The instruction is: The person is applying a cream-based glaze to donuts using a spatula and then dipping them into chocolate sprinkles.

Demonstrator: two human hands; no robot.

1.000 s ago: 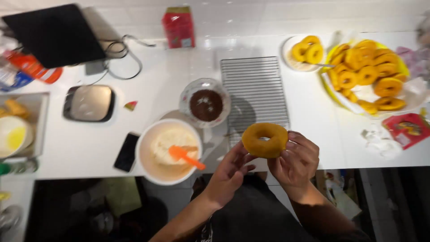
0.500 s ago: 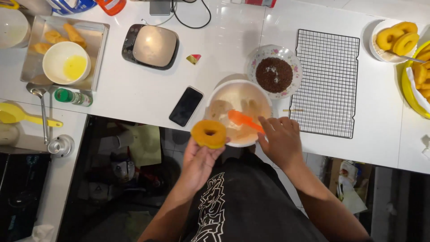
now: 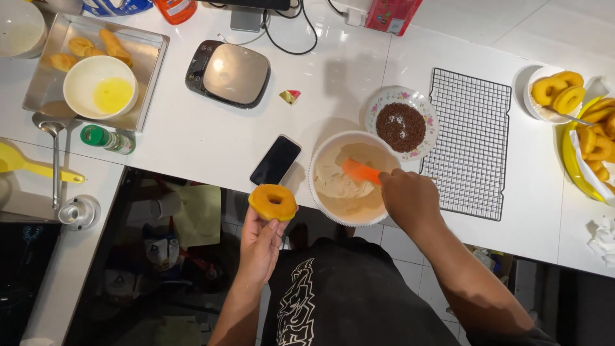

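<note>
My left hand (image 3: 261, 247) holds a plain golden donut (image 3: 273, 202) out in front of the counter edge, left of a white bowl (image 3: 322, 151) of pale cream. My right hand (image 3: 410, 202) grips the orange spatula (image 3: 360, 172), whose blade rests in the cream. Behind the bowl sits a flowered dish of brown sprinkles (image 3: 400, 125). A black wire cooling rack (image 3: 471, 148) lies to the right.
A black phone (image 3: 276, 159) lies left of the bowl, a kitchen scale (image 3: 227, 73) behind it. A metal tray (image 3: 45, 83) with a yellow-liquid bowl sits at far left. Plain donuts fill a white plate (image 3: 556, 90) and a yellow basket (image 3: 592, 144) at right.
Both hands held the donut over the counter a second ago. Now the left hand alone holds it, and the right hand has taken the orange spatula in the cream bowl.
</note>
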